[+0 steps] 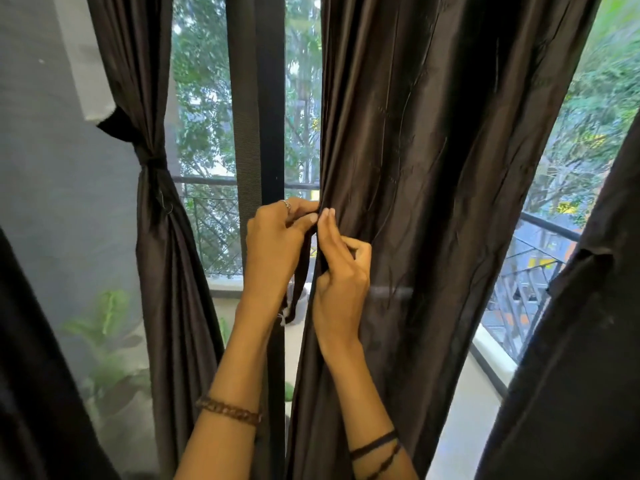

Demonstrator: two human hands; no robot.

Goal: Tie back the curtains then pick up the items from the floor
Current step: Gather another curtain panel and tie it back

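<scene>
I see my left hand [277, 244] and right hand [341, 271] pinching the curtain [433, 168] edge closed around a strip [300, 278]; its top is hidden.

This looks like a room in a home, at a tall dark-framed window [266, 98] hung with dark brown curtains [433, 168]. Beyond the window lies a balcony with a metal railing [540, 237], a leafy potted plant [107, 327] and dense trees [204, 81].

No readable text, label or number shows anywhere.
</scene>
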